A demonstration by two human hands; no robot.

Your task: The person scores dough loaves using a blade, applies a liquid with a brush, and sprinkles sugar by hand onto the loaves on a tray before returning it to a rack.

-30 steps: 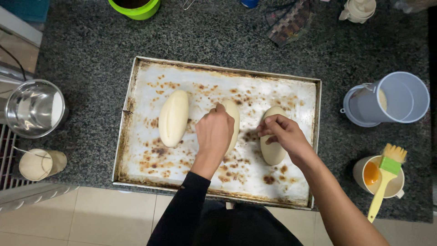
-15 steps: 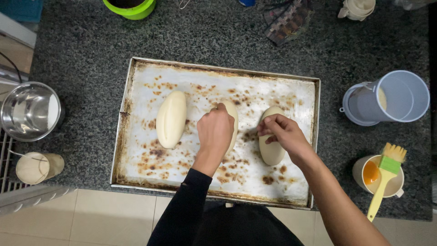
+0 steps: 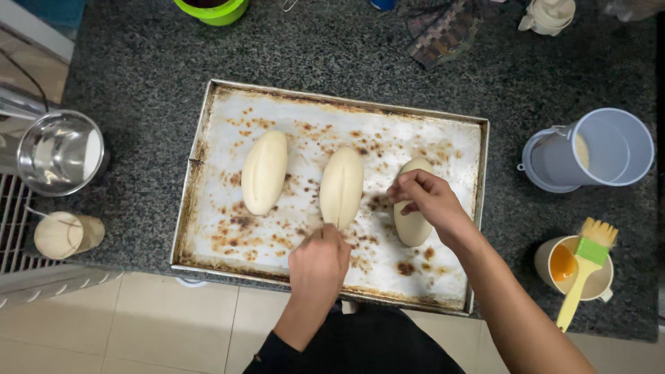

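Left hand: left hand (image 3: 318,260) curled closed around a thin tool too small to identify, at the near tip of the middle pale oval dough loaf (image 3: 341,187).
Right hand: right hand (image 3: 424,201) with fingers pinched together, resting on the top of the right pale dough loaf (image 3: 413,225); whether it grips anything I cannot tell.
Tray: large rectangular metal baking tray (image 3: 208,111) with brown-spotted lining, on the dark speckled granite counter (image 3: 131,76).
Third loaf: left pale dough loaf (image 3: 264,172), lying apart from both hands.
Tray room: bare lining along the far edge and near right corner.
Left of tray: shiny steel bowl (image 3: 61,152); small cream cup (image 3: 66,235) at the counter's near edge.
Right of tray: lavender plastic jug (image 3: 589,149); cup of orange liquid (image 3: 571,266) with a yellow and green pastry brush (image 3: 585,266) resting across it.
Far edge: lime green bowl (image 3: 211,10), patterned folded cloth (image 3: 443,31), cream lidded pot (image 3: 548,15).
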